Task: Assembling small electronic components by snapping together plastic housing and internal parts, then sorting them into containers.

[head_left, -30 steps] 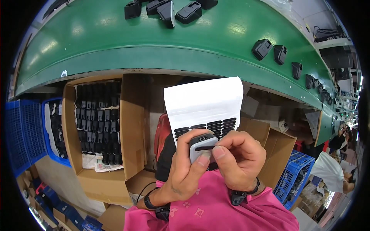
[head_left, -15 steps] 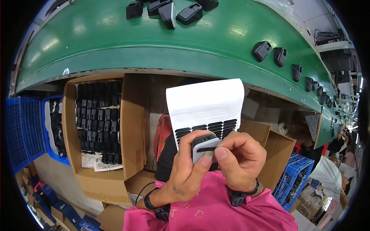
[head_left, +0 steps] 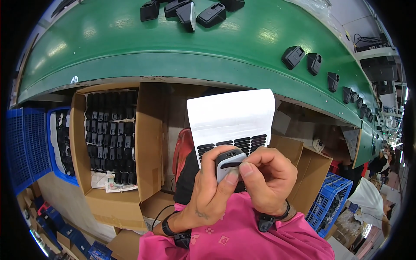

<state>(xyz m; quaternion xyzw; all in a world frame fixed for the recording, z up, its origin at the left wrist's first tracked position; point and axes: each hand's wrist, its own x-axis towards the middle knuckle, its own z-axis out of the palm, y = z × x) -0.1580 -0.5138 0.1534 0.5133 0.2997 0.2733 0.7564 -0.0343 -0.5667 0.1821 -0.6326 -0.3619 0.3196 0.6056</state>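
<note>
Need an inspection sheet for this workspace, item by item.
Surface: green bench, black housings scattered on it.
Job's things: grey-and-black device, black strip across its face; white sheet bearing more black strips.
Clutter: clear plastic along the bench's far edge.
Hands: left hand grips the device; right hand pinches the strip's right end.
Cables: thin dark cable beside the left wrist.
Surroundings: cardboard box of black units at left; blue crate at right.

A factory assembly workshop around you, long green workbench (head_left: 156, 40), black plastic cradles (head_left: 294, 57) spaced along it, cardboard carton (head_left: 149, 147) packed with black units (head_left: 114, 129), blue plastic crates (head_left: 27, 149) at your sides
</note>
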